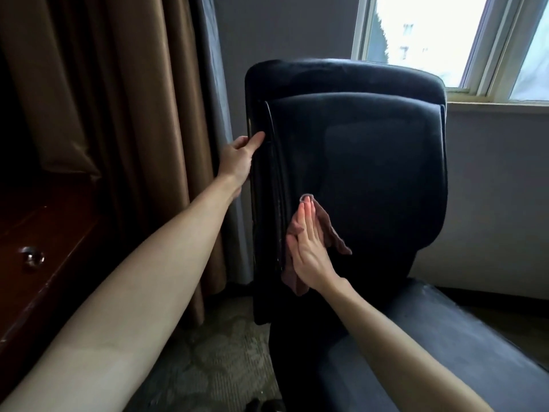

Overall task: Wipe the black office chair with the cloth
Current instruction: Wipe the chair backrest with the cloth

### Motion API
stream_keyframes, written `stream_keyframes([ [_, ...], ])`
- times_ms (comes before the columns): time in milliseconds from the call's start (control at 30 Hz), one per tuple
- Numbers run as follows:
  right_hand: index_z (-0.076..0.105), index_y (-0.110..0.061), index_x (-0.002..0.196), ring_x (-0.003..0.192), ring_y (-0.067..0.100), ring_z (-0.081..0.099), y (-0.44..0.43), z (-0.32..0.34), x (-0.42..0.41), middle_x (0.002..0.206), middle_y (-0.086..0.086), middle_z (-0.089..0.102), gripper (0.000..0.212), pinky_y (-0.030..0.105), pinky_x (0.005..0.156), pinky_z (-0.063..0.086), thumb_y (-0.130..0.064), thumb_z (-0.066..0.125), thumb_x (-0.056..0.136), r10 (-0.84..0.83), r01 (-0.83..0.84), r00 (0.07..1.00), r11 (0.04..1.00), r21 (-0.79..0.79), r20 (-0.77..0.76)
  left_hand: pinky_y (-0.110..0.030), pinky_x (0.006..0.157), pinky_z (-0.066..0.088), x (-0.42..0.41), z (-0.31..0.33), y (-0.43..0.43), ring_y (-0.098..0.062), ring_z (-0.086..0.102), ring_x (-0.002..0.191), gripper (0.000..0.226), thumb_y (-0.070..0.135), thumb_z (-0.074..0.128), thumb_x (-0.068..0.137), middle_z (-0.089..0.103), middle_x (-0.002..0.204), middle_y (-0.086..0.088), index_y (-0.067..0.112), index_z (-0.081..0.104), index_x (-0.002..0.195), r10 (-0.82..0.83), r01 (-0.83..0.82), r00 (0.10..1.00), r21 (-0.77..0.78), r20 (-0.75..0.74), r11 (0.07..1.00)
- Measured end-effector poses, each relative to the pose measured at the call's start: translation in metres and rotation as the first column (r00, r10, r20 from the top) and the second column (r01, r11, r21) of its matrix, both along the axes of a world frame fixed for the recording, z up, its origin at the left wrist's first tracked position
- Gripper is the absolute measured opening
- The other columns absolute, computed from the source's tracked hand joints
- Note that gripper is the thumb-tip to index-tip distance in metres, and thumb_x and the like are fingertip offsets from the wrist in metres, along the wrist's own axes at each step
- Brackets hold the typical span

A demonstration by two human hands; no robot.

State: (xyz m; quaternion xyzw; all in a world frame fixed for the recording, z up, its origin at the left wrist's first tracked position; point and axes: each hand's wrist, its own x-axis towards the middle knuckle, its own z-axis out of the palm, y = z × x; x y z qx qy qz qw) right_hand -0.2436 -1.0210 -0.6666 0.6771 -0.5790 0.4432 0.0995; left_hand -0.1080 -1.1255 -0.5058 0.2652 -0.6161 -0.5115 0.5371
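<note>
2 hands work: left hand (242, 153) grips the black office chair (356, 159) by its backrest edge; right hand (309, 248) presses the cloth (334, 234), fingers straight, against the lower backrest. Limp cloth likely bunches; chair probably swivels, so brace there.

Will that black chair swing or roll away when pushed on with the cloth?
The chair would probably turn: the left hand grips its backrest edge, seemingly to steady it. Its padding likely gives slightly under the flat right hand pressing the cloth. Its base is out of view, so rolling is uncertain.
</note>
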Motion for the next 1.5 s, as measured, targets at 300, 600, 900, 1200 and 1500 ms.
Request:
stream_keyframes([
  [300,0.0,-0.005,0.154,0.148,0.009,-0.016,-0.044,0.098,0.012,0.16,0.001,-0.012,0.058,0.027,0.121,-0.01,-0.021,0.026,0.104,-0.075,0.079,0.997,0.99,-0.115,0.036,-0.019,0.052,0.05,0.003,-0.001,-0.007,-0.004,0.067,0.061,0.018,0.035,0.065,0.094,0.07,0.074,0.006,0.018,0.065,0.088,-0.034,0.034,0.999,-0.014,0.005,0.999],
  [600,-0.009,-0.008,0.15,0.147,0.002,-0.019,-0.01,0.019,0.01,0.159,-0.003,-0.016,0.062,0.029,0.121,-0.009,-0.03,0.021,0.1,-0.05,0.051,0.997,0.998,-0.025,0.055,-0.02,0.049,0.05,0.007,-0.002,-0.005,-0.004,0.066,0.059,0.017,0.033,0.066,0.093,0.07,0.074,0.006,0.019,0.063,0.084,-0.059,0.059,0.998,-0.005,0.004,0.998],
  [900,-0.002,-0.003,0.154,0.146,0.013,-0.019,-0.052,0.135,0.006,0.162,0.012,-0.012,0.059,0.022,0.116,-0.015,-0.021,0.028,0.105,-0.086,0.082,0.995,0.993,-0.08,-0.044,-0.03,0.066,0.048,0.006,-0.001,-0.005,-0.018,0.063,0.073,0.03,0.04,0.066,0.092,0.066,0.088,-0.007,0.012,0.065,0.103,-0.054,0.054,0.997,-0.01,0.051,0.998],
  [1200,-0.011,-0.011,0.151,0.149,0.009,-0.017,-0.011,0.019,0.004,0.158,-0.012,-0.024,0.061,0.032,0.122,-0.005,-0.025,0.025,0.103,-0.043,0.041,0.998,0.998,-0.052,-0.037,-0.021,0.05,0.049,0.006,-0.002,-0.006,-0.002,0.063,0.056,0.017,0.033,0.065,0.094,0.067,0.073,0.007,0.019,0.061,0.085,-0.056,0.056,0.998,-0.013,0.02,0.998],
  [1500,-0.013,-0.019,0.152,0.148,0.011,-0.019,0.001,-0.078,0.019,0.158,-0.015,-0.03,0.066,0.027,0.12,-0.011,-0.024,0.027,0.101,-0.099,0.102,0.993,0.994,-0.043,0.071,-0.023,0.056,0.053,0.008,-0.003,-0.002,-0.004,0.065,0.061,0.021,0.034,0.064,0.094,0.068,0.08,0.003,0.013,0.063,0.098,-0.065,0.066,0.998,-0.024,0.012,0.998],
])
